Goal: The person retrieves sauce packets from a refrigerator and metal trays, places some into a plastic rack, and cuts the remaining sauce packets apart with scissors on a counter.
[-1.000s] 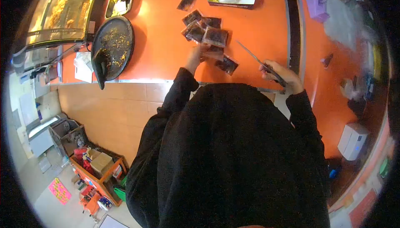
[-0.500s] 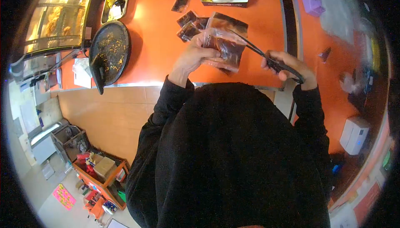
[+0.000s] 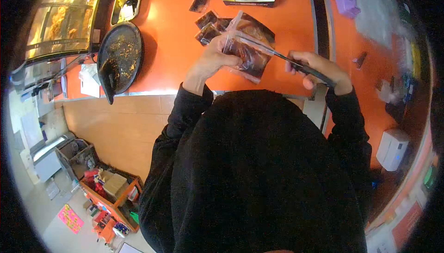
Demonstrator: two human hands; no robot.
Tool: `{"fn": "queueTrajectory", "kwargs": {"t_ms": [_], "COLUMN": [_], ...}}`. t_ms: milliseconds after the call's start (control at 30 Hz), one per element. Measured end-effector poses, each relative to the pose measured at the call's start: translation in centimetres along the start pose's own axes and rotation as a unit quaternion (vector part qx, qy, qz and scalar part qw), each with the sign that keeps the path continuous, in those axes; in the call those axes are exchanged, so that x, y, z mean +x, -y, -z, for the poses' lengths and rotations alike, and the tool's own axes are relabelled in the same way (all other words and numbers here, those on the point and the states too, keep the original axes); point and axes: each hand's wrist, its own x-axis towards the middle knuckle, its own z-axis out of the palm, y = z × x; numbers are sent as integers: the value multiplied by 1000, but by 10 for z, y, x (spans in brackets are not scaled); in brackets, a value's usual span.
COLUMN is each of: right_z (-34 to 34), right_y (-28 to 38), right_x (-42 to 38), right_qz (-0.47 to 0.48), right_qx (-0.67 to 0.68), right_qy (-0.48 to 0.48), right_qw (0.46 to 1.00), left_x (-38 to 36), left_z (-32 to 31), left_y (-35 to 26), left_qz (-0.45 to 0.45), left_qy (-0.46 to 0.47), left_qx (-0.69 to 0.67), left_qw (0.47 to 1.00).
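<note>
My left hand (image 3: 209,64) grips the near-left edge of a joined sheet of clear sachets filled with dark brown sauce (image 3: 252,58), held just above the orange counter. My right hand (image 3: 326,68) is closed around the dark handles of scissors (image 3: 291,62). The blades reach left across the sachets, along the clear band between two of them. Several separate dark sauce sachets (image 3: 207,32) lie on the counter beyond my left hand. Another small sachet (image 3: 200,3) rests farther back by itself.
An open food box (image 3: 252,4) with a white mound stands at the back. To the left are a dark stone mortar (image 3: 121,58) with a pestle, a tray of yellow food (image 3: 115,15) and a lit glass case (image 3: 62,21). A white device (image 3: 392,150) sits at right.
The scissors have moved left, with their blades now farther across the sheet and closer together. The sheet has bent apart along the blades, its far part tilting away. My left hand keeps its grip.
</note>
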Motion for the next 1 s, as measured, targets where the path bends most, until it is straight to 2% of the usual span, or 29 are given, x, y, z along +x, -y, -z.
{"fn": "queueTrajectory", "kwargs": {"t_ms": [33,167,200,267,300,333,367,433,467,533,667,767,833,967,1000], "right_z": [0,-4,-5,-9,-9,-9,-8,-6,-8,-13,-13,-12,-13,-15,-12], "right_y": [0,3,-4,2,12,19,18,13,14,18,3,13,14,8,1], "right_x": [2,7,14,14,10,8,9,14,15,20,32,24,22,24,29], "right_qz": [-32,-42,119,273,121,-35,-36,31,30,13,-9,-22,19,77,52], "right_qx": [64,113,-28,-167,-49,70,70,19,20,111,137,88,103,53,123], "right_qy": [14,18,9,-2,13,27,27,58,58,30,4,30,52,24,31], "right_qw": [997,993,993,947,991,997,997,998,998,993,991,995,993,995,991], "left_x": [-1,3,2,3,4,5,6,7,6,5,6,9,16,22,21], "left_z": [-1,14,11,8,9,10,11,12,11,8,12,12,12,3,3], "left_y": [-2,5,3,2,4,5,6,7,6,1,3,5,20,23,23], "left_qz": [-7,28,12,-3,-6,-9,-9,-40,-39,27,5,-9,-138,-191,-134], "left_qy": [-8,27,34,43,29,14,13,6,6,32,19,19,-97,-157,-115], "left_qx": [-11,48,37,26,43,61,61,80,79,64,45,81,68,38,-23], "left_qw": [1000,998,999,999,999,998,998,996,996,997,999,996,983,968,984]}}
